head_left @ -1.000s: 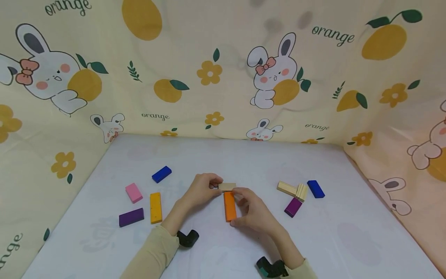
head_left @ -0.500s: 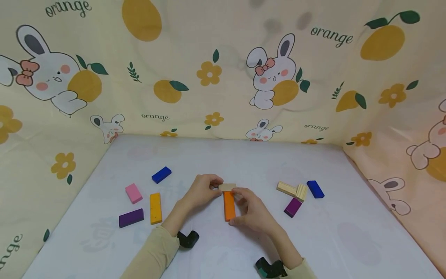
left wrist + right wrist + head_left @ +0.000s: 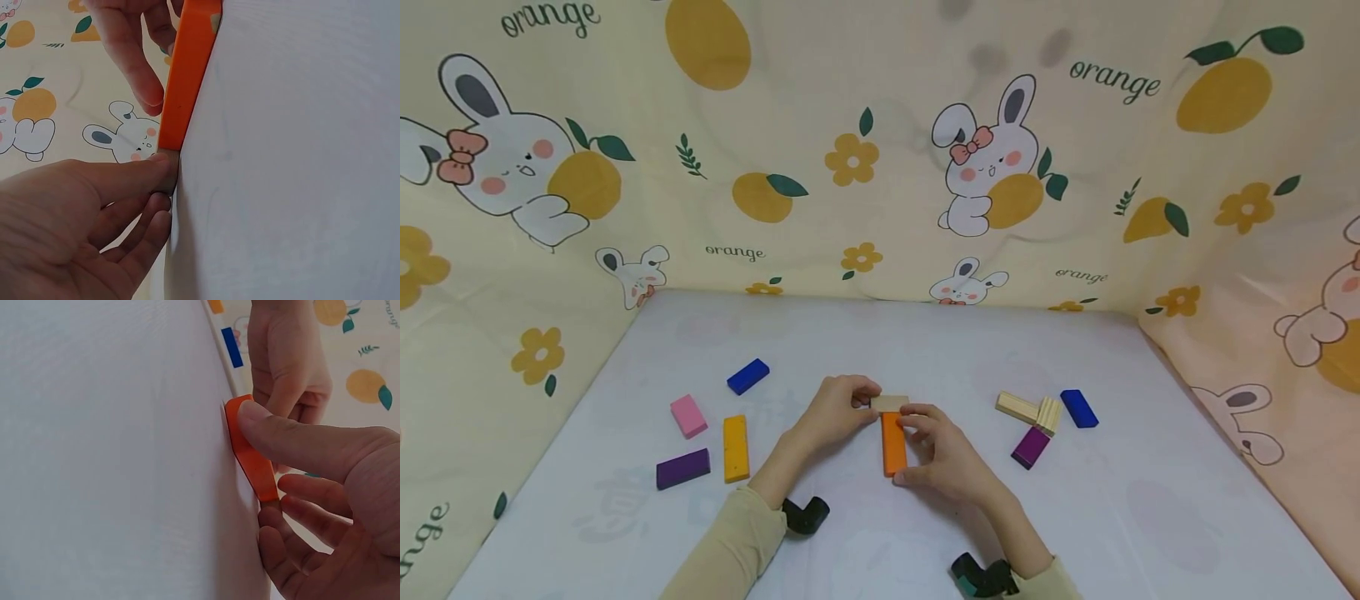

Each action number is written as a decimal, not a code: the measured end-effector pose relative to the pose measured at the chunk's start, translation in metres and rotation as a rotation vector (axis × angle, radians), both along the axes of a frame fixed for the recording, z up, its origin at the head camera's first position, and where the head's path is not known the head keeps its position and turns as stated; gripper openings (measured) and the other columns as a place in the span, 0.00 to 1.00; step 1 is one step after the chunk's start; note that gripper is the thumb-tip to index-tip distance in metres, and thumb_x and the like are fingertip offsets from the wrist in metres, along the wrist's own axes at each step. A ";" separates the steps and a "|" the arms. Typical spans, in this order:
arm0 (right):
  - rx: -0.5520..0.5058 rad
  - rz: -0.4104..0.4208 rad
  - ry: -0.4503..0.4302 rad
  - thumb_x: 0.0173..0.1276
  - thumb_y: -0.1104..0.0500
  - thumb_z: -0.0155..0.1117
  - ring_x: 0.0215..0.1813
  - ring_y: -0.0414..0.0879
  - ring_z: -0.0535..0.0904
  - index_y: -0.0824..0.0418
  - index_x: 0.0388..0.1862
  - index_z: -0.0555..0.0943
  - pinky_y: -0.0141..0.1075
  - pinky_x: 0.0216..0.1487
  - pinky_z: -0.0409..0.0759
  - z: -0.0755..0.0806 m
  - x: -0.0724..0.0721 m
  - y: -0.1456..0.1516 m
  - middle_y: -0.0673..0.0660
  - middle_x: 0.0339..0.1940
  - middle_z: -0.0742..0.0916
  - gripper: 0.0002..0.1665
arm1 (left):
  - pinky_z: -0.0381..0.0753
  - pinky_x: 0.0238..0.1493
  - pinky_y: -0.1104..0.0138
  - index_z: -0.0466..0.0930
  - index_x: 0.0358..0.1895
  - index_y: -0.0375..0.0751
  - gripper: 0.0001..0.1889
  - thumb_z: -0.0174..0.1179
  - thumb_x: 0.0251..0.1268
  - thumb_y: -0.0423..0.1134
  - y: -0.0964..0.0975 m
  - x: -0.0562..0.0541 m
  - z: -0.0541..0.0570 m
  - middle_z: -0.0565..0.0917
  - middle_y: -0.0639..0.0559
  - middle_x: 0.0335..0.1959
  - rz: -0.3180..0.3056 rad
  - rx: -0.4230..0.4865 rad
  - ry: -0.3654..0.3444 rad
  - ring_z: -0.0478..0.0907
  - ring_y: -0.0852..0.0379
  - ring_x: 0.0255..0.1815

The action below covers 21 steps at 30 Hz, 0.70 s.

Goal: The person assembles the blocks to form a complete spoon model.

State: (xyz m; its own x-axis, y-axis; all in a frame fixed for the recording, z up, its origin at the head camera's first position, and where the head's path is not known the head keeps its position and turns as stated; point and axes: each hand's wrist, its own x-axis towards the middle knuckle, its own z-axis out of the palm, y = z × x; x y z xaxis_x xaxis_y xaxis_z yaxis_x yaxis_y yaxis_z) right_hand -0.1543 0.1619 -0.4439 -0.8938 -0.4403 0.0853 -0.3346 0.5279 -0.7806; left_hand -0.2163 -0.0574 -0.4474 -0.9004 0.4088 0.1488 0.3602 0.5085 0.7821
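Note:
At the middle of the table, an orange block (image 3: 894,444) lies lengthwise, its far end against a plain wooden block (image 3: 890,403) set crosswise, like a T. My left hand (image 3: 835,410) pinches the wooden block at its left end; the left wrist view shows the thumb on that block (image 3: 167,172). With the thumb at the near end and fingertips by the far end, my right hand (image 3: 947,454) holds the orange block. In the right wrist view the thumb presses the near end of the orange block (image 3: 253,459). The fingers partly cover the wooden block.
On the left lie a blue block (image 3: 748,377), a pink block (image 3: 688,416), a yellow block (image 3: 736,448) and a purple block (image 3: 682,469). To the right are two plain wooden blocks (image 3: 1018,407) touching, a dark magenta block (image 3: 1031,447) and another blue block (image 3: 1079,408). Printed cloth walls surround the table.

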 end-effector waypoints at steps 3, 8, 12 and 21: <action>0.005 0.008 0.000 0.51 0.58 0.82 0.54 0.50 0.75 0.65 0.64 0.76 0.46 0.54 0.76 0.000 -0.001 0.000 0.55 0.69 0.72 0.41 | 0.79 0.49 0.60 0.83 0.52 0.33 0.15 0.67 0.62 0.30 0.000 0.000 -0.001 0.84 0.47 0.45 0.000 -0.002 0.008 0.80 0.52 0.43; -0.004 0.020 0.000 0.50 0.58 0.82 0.57 0.50 0.73 0.65 0.64 0.76 0.49 0.60 0.71 0.000 -0.001 0.001 0.53 0.69 0.73 0.42 | 0.80 0.47 0.60 0.83 0.51 0.32 0.15 0.68 0.61 0.29 0.000 -0.001 -0.002 0.85 0.46 0.44 -0.011 0.012 0.037 0.80 0.52 0.42; -0.014 0.026 -0.008 0.50 0.58 0.82 0.60 0.50 0.72 0.65 0.65 0.75 0.52 0.64 0.67 0.000 -0.001 0.002 0.53 0.69 0.73 0.43 | 0.80 0.47 0.60 0.83 0.50 0.32 0.15 0.68 0.60 0.29 0.001 -0.001 -0.003 0.85 0.46 0.43 -0.009 0.014 0.042 0.81 0.52 0.41; -0.007 0.022 -0.010 0.51 0.55 0.82 0.66 0.48 0.70 0.62 0.65 0.76 0.52 0.68 0.62 -0.001 -0.001 0.002 0.49 0.69 0.74 0.43 | 0.80 0.46 0.61 0.84 0.50 0.32 0.15 0.69 0.60 0.29 0.001 -0.001 -0.002 0.85 0.47 0.42 0.003 0.014 0.034 0.81 0.52 0.41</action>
